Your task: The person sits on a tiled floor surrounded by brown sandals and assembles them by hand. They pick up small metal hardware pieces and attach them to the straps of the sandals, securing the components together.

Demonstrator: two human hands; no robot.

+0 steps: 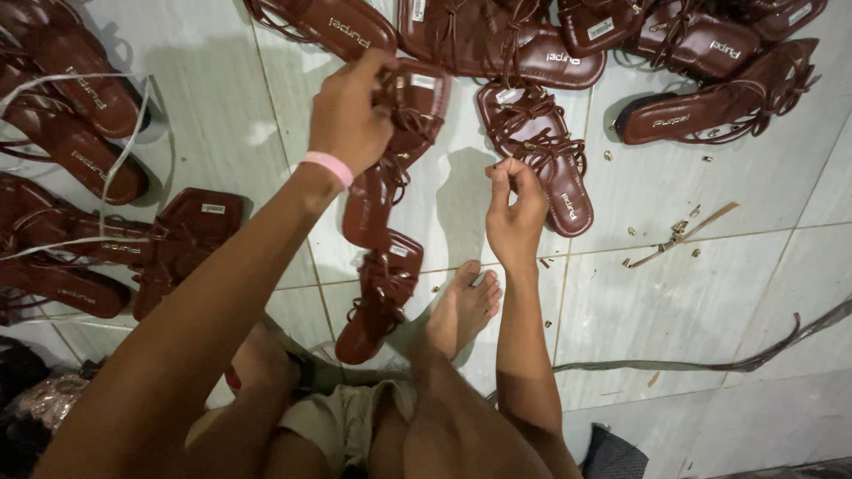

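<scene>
My left hand, with a pink band on its wrist, grips a dark red strappy sandal by its straps and holds it above the tiled floor. My right hand is beside it to the right, its fingertips pinched together on something too small to make out. Just beyond the right hand another dark red sandal lies on the floor. A further sandal lies below the held one, next to my bare foot.
Several more dark red sandals lie along the top and at the left. Small gold metal pieces and a thin tool are scattered on the pale tiles at the right. A dark strap trails across the floor.
</scene>
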